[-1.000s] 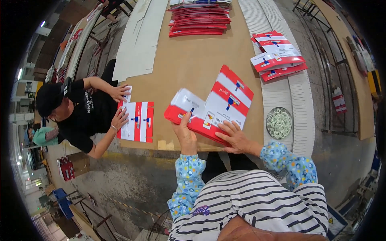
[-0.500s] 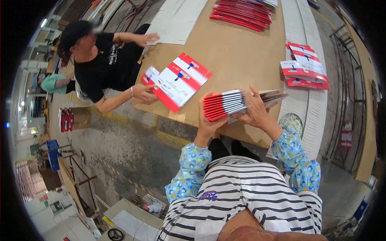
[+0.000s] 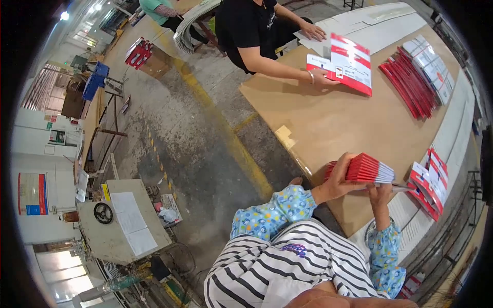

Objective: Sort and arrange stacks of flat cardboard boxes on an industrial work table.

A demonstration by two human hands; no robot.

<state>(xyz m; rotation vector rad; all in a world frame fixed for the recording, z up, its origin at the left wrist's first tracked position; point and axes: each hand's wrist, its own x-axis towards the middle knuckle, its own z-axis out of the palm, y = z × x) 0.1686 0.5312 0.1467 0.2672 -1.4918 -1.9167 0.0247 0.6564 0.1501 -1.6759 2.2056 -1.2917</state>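
At the table's near edge, both hands, left hand (image 3: 336, 180) and right hand (image 3: 381, 192), stay clamped on the red-and-white stack (image 3: 368, 169), now held edge-on. Far across, a co-worker's hand (image 3: 322, 79) presses a red-and-white folder (image 3: 345, 62); red stacks (image 3: 418, 79) lie right.

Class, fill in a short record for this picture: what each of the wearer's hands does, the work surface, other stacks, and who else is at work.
left hand: grips the red-and-white folder stack
right hand: supports the same stack from below
surface: brown table
other stacks: red folders at far side; small pile to the right
co-worker: a hand on a flat folder
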